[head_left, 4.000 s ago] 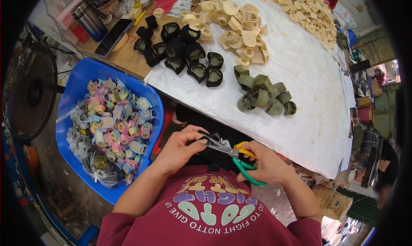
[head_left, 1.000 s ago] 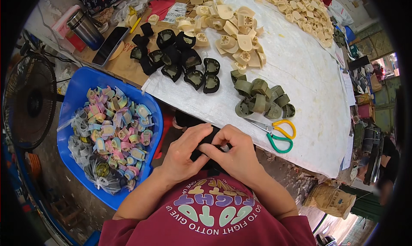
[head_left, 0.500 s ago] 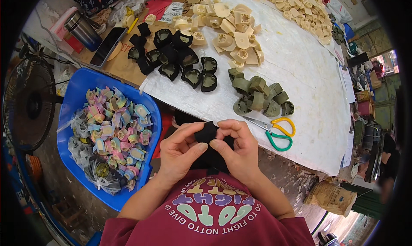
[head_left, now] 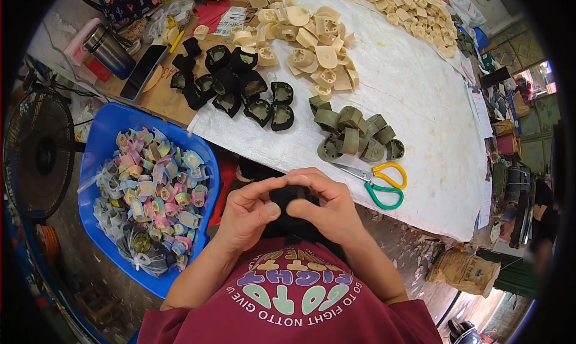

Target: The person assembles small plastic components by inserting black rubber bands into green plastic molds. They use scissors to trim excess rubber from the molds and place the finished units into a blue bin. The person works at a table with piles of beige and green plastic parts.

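Black piece (head_left: 292, 195) is sitting between both hands, close in front of the person's chest and just below the near edge of the white sheet (head_left: 420, 104) that is covering the table. Left hand (head_left: 249, 215) is pinching it from the left, thumb pressing on its front and fingers curling over the top. Right hand (head_left: 327, 206) is closing on it from the right, fingertips meeting those of the left hand above the piece, so both hands are clamping on the same piece. Most of it is hidden by the fingers, and its exact shape cannot be told.

Scissors (head_left: 375, 179) with one yellow and one green handle loop are lying untouched on the sheet just beyond the right hand, blades pointing left. Behind them, a cluster of olive-green pieces (head_left: 354, 134) is resting on the sheet. Farther back and to the left, a group of black pieces (head_left: 240, 89) is spreading across the sheet's edge and onto the bare tabletop, and a heap of cream pieces (head_left: 306, 38) is lying beyond those.

To the person's left, a blue tub (head_left: 111, 128) is holding a pile of pastel-coloured pieces (head_left: 156, 185). A black fan (head_left: 39, 152) is standing beside the tub. A steel tumbler (head_left: 108, 47) and a dark phone (head_left: 144, 71) are lying at the table's far left corner.
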A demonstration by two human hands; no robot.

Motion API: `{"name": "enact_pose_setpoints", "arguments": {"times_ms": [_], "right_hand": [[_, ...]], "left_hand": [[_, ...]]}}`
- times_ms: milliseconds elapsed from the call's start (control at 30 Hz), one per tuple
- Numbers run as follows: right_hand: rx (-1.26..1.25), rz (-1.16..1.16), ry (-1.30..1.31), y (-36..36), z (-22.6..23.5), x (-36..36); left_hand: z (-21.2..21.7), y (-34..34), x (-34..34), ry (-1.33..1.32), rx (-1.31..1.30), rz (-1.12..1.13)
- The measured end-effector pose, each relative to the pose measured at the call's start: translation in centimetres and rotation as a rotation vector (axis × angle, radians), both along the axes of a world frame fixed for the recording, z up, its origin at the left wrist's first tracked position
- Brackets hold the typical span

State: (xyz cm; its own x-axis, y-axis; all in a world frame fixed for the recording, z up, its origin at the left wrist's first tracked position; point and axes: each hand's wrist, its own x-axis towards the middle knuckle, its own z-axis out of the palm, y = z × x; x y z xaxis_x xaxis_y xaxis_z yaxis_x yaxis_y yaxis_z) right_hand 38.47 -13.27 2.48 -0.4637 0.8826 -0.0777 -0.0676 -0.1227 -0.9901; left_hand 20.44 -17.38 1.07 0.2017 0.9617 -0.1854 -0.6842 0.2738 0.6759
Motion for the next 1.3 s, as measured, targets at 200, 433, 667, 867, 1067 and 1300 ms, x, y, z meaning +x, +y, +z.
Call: {"name": "enact_pose_setpoints", "arguments": {"times_ms": [200,433,667,867,1067,1300], "right_hand": [[0.025,-0.095,-0.037,0.1,0.1,-0.5],[-0.028,-0.065,-0.041,0.1,1.0,-0.6],[0.025,0.020,-0.239,0.7,2.0,-0.1],[-0.158,-0.227,0.134,0.6,-0.5,-1.7],[0.057,-0.219,0.032,-0.3,-1.4,-3.3],[-0.177,-0.336,0.219,0.4,-1.4,-4.5]], "left_hand": [[-0.7,-0.4,-0.2,0.004,-0.020,0.013],[-0.1,0.0,0.3,0.027,-0.013,0.045],[-1.1,1.7,-0.1,0.565,0.357,0.086],[-0.8,1.2,2.3,0.374,0.148,0.198],[-0.2,1.2,2.6,0.652,0.250,0.304],[0.2,1.6,2.2,0.696,0.347,0.141]]}}
